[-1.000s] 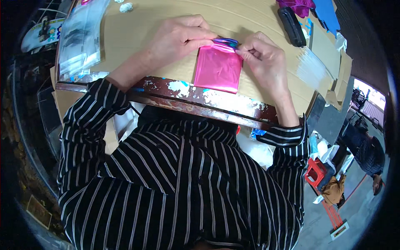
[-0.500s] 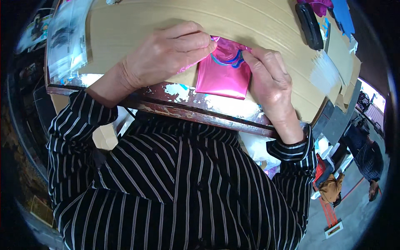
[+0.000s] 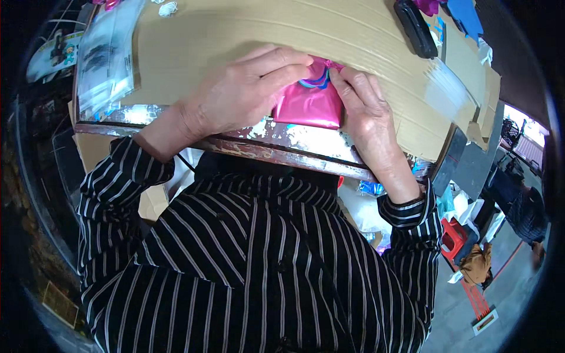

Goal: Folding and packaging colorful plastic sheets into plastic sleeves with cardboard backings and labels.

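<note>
A shiny pink foil packet, roughly square, lies near the front edge of the worktable. Teal and blue curved bands run across its upper part; I cannot tell whether they are printed or separate strips. My left hand has its fingers bent and pressed together at the packet's upper left edge. On the other side, my right hand pinches the upper right corner between thumb and fingers. The gathered pink film between the two hands is crumpled, and my fingertips hide part of it.
Flattened brown cardboard covers the tabletop. Clear plastic bags lie at the left, and a black oblong case at the far right. The table's worn wooden edge runs before me. A red stool and a person are beyond at the right.
Both hands have shifted slightly left along with the packet, and the crumpled film at its top is more bunched between my fingertips. The whole view has also moved a little.
</note>
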A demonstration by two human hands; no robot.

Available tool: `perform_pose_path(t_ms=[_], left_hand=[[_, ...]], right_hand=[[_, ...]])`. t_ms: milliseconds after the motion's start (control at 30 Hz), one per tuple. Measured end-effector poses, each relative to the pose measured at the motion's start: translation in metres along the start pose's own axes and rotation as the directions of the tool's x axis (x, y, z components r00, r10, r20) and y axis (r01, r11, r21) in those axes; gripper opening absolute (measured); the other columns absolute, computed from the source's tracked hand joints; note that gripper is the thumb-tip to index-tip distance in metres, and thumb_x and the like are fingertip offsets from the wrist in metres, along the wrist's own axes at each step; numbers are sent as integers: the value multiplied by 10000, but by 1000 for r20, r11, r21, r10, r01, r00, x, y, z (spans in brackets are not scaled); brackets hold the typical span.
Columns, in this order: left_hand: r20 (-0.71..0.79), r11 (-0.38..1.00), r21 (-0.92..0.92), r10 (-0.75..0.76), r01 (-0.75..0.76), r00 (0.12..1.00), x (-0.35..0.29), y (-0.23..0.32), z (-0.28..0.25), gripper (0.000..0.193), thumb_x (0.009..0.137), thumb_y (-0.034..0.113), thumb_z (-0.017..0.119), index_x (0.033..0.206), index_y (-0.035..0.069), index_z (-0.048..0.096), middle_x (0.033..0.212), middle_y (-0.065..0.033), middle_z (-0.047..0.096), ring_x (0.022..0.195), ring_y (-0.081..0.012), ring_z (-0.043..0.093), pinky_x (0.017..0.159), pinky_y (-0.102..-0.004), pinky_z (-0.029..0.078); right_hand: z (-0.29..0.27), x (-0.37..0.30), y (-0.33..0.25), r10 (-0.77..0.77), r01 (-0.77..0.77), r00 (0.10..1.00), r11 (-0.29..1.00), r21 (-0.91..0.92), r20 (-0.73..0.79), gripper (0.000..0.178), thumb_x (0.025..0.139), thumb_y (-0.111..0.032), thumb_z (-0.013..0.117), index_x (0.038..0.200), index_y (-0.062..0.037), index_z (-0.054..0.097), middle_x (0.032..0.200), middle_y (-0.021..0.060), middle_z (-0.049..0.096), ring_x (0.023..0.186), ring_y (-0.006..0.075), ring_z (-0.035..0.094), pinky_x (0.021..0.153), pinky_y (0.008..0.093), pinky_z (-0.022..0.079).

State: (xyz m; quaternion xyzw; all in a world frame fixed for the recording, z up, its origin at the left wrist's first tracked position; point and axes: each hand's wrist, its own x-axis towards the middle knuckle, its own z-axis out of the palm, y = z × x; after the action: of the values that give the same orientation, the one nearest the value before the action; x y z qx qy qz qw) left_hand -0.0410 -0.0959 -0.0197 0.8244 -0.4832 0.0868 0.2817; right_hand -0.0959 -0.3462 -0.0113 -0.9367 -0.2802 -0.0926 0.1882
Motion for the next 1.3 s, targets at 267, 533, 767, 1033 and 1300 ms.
perform_pose_path(t_ms=[267,533,767,1033,1300], left_hand=[[18,997,29,67,-67,998,-8,1,10,346,842,155,776,1171,53,747,1227,-54,708,1119,-234,670,942,-340,586],[21,998,29,51,-52,998,-8,2,6,339,852,165,769,1171,53,752,1227,-55,712,1111,-229,674,936,-332,588],[15,997,-71,-33,34,999,-3,6,5,299,870,190,767,1125,35,748,1227,-71,710,1132,-242,664,928,-353,582],[-45,904,-90,-424,419,905,27,-8,3,316,846,235,801,1006,-16,694,1028,-148,708,965,-284,674,811,-383,547],[319,695,-165,-634,700,705,41,1,-6,264,841,160,785,1018,-13,692,833,-136,695,760,-235,681,712,-339,542]], right_hand=[[-4,-2,-12,102,-102,995,994,-30,-15,539,729,40,649,1264,97,628,1225,170,594,1095,325,602,935,393,547],[15,-4,-56,143,-144,990,987,-70,-22,529,794,-23,622,1297,136,591,1277,223,553,1169,355,563,1023,429,484],[18,-8,-56,177,-178,984,983,-44,-25,539,767,-17,625,1281,143,596,1249,212,554,1149,348,552,1014,421,487],[21,-6,-58,157,-158,987,987,-22,-41,521,733,8,639,1236,141,623,1227,207,560,1115,347,552,1014,409,489],[27,-10,-53,188,-180,973,981,69,-136,481,742,50,627,1219,112,648,1221,210,584,1120,353,557,998,413,498]])
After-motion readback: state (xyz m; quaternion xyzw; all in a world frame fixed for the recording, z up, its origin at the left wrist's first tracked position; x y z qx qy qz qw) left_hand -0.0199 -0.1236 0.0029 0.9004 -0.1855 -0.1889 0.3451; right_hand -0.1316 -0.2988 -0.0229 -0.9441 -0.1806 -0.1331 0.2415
